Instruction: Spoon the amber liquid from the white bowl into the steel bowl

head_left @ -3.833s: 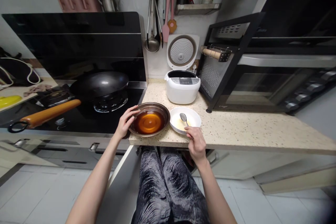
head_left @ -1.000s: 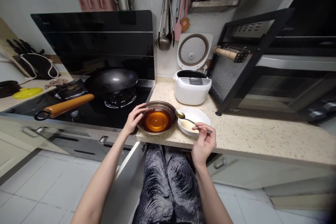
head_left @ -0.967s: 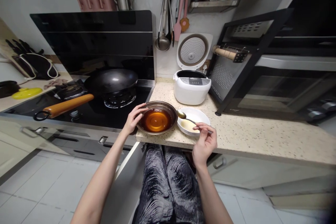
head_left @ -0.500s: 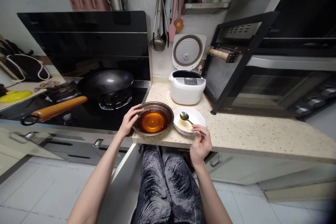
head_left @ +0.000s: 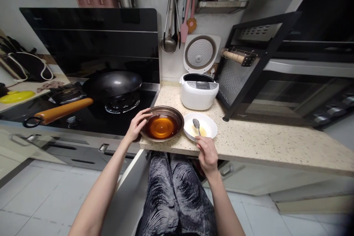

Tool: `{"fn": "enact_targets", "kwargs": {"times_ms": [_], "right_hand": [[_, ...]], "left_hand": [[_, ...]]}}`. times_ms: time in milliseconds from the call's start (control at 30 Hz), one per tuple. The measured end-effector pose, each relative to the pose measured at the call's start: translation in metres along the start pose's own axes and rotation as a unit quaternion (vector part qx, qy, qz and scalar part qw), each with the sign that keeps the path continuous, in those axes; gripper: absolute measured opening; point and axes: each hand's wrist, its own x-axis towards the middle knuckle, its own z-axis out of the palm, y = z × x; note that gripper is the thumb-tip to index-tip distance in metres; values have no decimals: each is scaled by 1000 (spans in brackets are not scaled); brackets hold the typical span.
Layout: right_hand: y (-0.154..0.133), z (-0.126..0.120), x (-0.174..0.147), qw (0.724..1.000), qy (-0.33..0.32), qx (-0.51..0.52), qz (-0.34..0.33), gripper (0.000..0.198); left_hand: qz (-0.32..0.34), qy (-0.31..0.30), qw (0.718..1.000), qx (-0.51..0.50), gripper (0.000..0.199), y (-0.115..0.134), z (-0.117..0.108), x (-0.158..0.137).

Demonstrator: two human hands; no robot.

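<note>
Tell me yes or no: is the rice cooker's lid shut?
No. The rice cooker stands with its lid swung up against the wall, showing the lid's perforated inner plate and the dark pot opening.
</note>
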Motion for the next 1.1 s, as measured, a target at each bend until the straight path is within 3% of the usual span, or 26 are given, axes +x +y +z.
{"fn": "enact_targets", "kwargs": {"times_ms": [233, 367, 467, 533, 833, 1100], "right_hand": [[-1, -4, 0, 1000, -19, -6, -10, 27], [-7, 0, 1, 995, 75, 18, 56, 22], [-17, 9, 6, 977, 159, 67, 122, 15], [-25, 17, 10, 966, 178, 104, 157, 13], [-43, 55, 15, 945, 83, 199, 247, 17], [-41, 70, 9, 928, 63, 224, 292, 18]], "left_hand": [[-2, -2, 1000, -6, 40, 1, 0, 0], [-2, 1, 1000, -4, 39, 1, 0, 0], [-2, 0, 1000, -2, 40, 0, 0, 0], [0, -1, 1000, -2, 41, 0, 0, 0], [2, -2, 1000, -2, 40, 0, 0, 1], [1, -5, 1000, 1, 40, 1, 0, 1]]}}
